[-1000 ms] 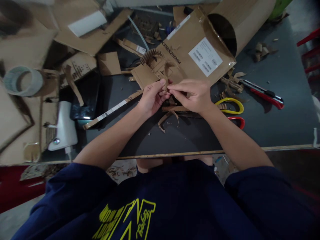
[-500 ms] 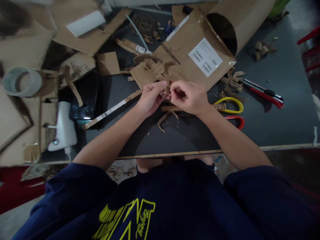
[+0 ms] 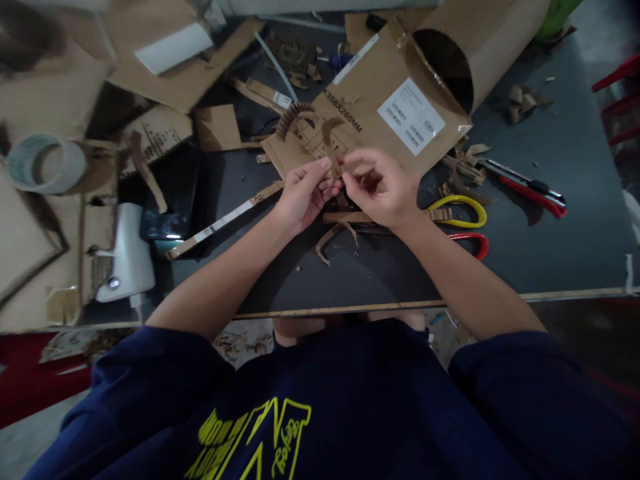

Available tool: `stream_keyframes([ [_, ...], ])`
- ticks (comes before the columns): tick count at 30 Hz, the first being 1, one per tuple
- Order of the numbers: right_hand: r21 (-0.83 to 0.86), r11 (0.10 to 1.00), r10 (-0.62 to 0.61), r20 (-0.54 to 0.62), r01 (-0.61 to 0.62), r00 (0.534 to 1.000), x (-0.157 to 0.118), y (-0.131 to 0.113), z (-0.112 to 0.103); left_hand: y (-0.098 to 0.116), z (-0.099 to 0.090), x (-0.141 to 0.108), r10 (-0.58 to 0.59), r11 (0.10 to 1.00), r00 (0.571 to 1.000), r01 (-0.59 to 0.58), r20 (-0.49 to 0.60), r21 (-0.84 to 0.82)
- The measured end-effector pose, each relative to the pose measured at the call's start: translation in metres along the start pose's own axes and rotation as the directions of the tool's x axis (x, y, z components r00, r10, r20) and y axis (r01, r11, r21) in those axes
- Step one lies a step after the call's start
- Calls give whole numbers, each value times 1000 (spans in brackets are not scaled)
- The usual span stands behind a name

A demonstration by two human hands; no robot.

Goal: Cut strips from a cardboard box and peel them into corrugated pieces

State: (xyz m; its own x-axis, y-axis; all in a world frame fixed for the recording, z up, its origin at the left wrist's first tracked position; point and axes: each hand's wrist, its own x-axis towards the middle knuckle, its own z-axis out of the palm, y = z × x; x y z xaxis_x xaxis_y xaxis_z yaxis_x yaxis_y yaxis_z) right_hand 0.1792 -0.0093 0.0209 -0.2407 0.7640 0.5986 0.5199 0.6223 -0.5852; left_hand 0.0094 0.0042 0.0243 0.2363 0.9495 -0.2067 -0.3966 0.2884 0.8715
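Note:
A thin, curling cardboard strip stands up between my two hands, over the front of a printed cardboard piece. My left hand pinches its lower end between thumb and fingers. Close beside it, my right hand is closed with thumb and fingertips at the same end of the strip. A curved corrugated strip lies behind my hands. Below my fingers rests another flat cardboard strip, with torn scraps in front of it.
Scissors with a yellow handle and a red one lie right of my hands, partly hidden. Beyond is a red utility knife. At left are a tape roll, a white hot-glue-gun-like device and cardboard sheets. A cardboard tube lies at the back.
The strip has turned and leans further left, its curl showing more. My right hand has shifted slightly and its fingers have loosened a little; my left hand stays nearly in place.

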Motion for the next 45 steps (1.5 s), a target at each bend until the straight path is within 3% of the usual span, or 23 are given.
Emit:
stream_keyframes([
  [2, -4, 1000, -29, -11, 29, 1000, 2, 0, -3, -1, -2, 0, -8, 1000, 1000, 8, 12, 12],
  [4, -26, 991, -133, -15, 133, 991, 6, 0, -8, -2, -2, 1, -3, 1000, 1000, 3, 6, 27],
  [8, -197, 908, -366, 55, 369, 929, 10, 0, -16, -2, 2, 1, 11, 1000, 1000, -11, -1, 23],
  [11, -255, 869, -408, 117, 425, 905, 10, 1, -16, -1, 5, -1, 16, 1000, 1000, -16, 16, -15],
  [15, -204, 917, -324, 122, 343, 938, 9, 0, -13, 0, 6, -1, 27, 1000, 999, -27, 34, -14],
  [20, -2, 995, -100, 95, 100, 990, 12, -6, -11, -6, 0, 3, 65, 997, 997, -66, 47, 28],
  [26, 293, 948, 95, 110, -123, 989, 13, -4, -5, -14, -11, 10, 144, 990, 983, -144, 112, -3],
  [29, 284, 952, 102, 57, -114, 993, 12, -2, -5, -17, -15, 11, 158, 987, 976, -162, 148, 13],
  [34, 137, 990, -5, -13, 6, 1000, 12, -4, -9, -18, -19, 12, 206, 976, 967, -214, 147, 42],
  [38, 31, 999, -20, -83, 23, 996, 11, -6, -9, -19, -21, 14, 222, 971, 958, -234, 179, 43],
  [45, 16, 999, -49, -33, 49, 998, 11, -5, -9, -25, -18, 11, 354, 910, 916, -384, 189, 157],
])
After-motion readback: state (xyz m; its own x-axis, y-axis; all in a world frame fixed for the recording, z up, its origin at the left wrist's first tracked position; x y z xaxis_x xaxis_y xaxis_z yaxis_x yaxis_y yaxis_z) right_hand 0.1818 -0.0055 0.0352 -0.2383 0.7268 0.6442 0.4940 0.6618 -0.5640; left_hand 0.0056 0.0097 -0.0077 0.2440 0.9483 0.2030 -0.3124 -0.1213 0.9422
